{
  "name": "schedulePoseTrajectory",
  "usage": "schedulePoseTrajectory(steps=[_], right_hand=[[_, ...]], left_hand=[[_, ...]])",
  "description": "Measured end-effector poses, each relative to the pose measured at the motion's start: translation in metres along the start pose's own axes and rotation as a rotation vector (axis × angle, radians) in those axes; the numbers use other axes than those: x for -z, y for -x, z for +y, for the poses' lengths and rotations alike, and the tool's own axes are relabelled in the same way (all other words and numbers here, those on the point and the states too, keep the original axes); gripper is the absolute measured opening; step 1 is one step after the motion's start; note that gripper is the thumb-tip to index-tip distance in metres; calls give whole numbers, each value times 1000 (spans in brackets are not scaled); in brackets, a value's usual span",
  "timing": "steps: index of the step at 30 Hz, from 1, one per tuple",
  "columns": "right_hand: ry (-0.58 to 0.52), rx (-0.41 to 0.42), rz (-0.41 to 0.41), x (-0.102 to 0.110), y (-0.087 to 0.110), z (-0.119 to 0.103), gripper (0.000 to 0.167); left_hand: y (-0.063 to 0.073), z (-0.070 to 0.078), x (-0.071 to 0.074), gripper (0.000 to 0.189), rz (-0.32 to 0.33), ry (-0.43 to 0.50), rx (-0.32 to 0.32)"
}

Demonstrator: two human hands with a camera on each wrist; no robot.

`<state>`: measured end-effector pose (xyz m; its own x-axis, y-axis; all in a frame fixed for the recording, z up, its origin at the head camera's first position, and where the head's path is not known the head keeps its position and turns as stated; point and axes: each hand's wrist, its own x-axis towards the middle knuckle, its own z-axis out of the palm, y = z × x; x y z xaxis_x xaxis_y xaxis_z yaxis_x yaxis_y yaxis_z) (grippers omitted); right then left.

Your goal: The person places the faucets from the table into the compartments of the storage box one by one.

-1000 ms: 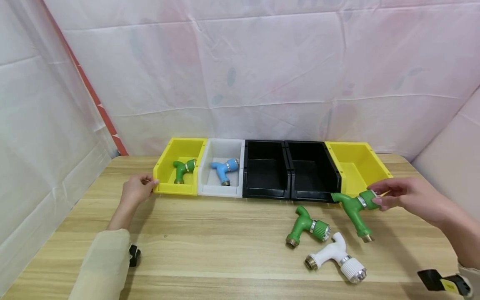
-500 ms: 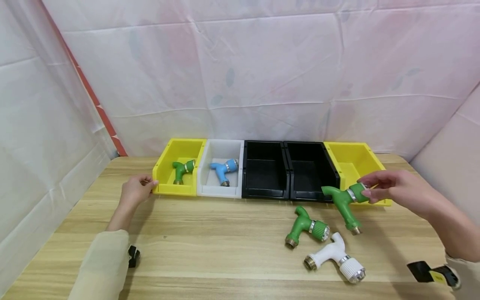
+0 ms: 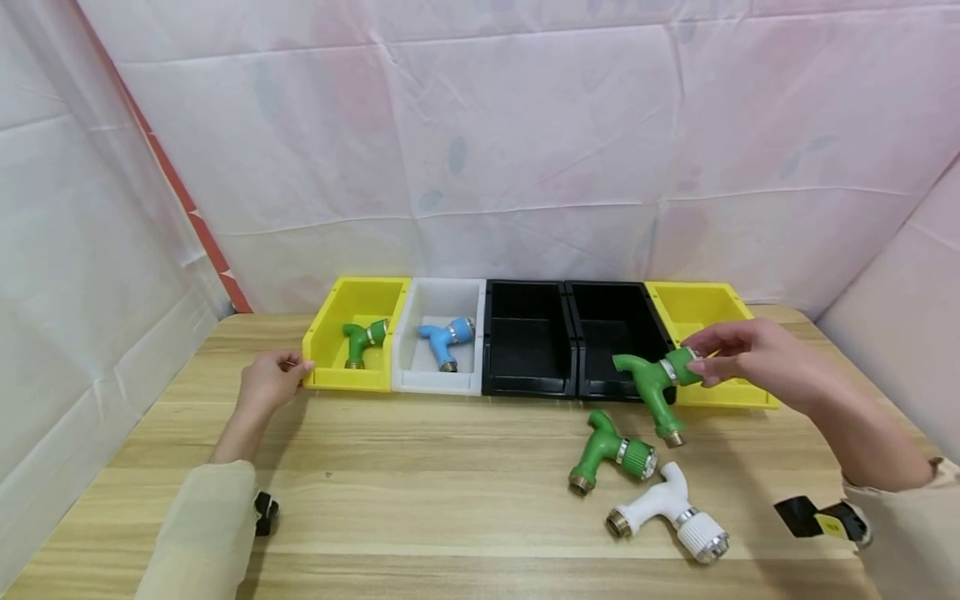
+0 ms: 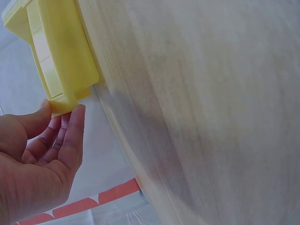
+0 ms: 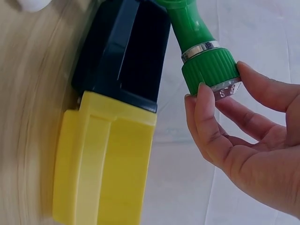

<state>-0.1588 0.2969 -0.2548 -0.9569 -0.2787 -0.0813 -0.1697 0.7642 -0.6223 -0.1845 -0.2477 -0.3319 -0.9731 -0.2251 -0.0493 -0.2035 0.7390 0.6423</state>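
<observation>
My right hand (image 3: 750,354) pinches a green tap (image 3: 652,383) by its ribbed knob, above the table in front of the right black bin (image 3: 615,333) and the right yellow bin (image 3: 738,394). In the right wrist view, thumb and fingertips grip the end of the green knob (image 5: 211,70). My left hand (image 3: 272,382) pinches the front left corner of the left yellow bin (image 3: 348,381); the left wrist view shows thumb and fingers at the corner of that bin (image 4: 70,51). Inside it lies another green tap (image 3: 363,343). A blue tap (image 3: 446,340) lies in the white bin (image 3: 438,383).
On the wooden table (image 3: 420,483), a third green tap (image 3: 609,454) and a white tap (image 3: 671,508) lie below the held one. The left black bin (image 3: 531,337) stands mid-row. A pale cloth (image 3: 465,150) hangs behind the bins.
My right hand has carried the green tap left and slightly up, from in front of the right yellow bin toward the right black bin. The left hand stays at its bin corner.
</observation>
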Motion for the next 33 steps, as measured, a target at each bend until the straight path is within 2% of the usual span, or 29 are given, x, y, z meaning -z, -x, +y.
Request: schedulePoseTrajectory(steps=[6,14,21,33], right_hand=[[-20,-4,29,-2,-8,-10,38],[-67,-12,3,-7,-20,-23,42],[-169,4,22,-13,-29,-36,40],[-216,-65,22,-27,-47,-52,43]], left_hand=[[0,0,0,24,-7,8,14],[0,0,0,24,-5,2,23],[1,1,1,25,-9,-3,14],[0,0,0,25,-4,-12,8]])
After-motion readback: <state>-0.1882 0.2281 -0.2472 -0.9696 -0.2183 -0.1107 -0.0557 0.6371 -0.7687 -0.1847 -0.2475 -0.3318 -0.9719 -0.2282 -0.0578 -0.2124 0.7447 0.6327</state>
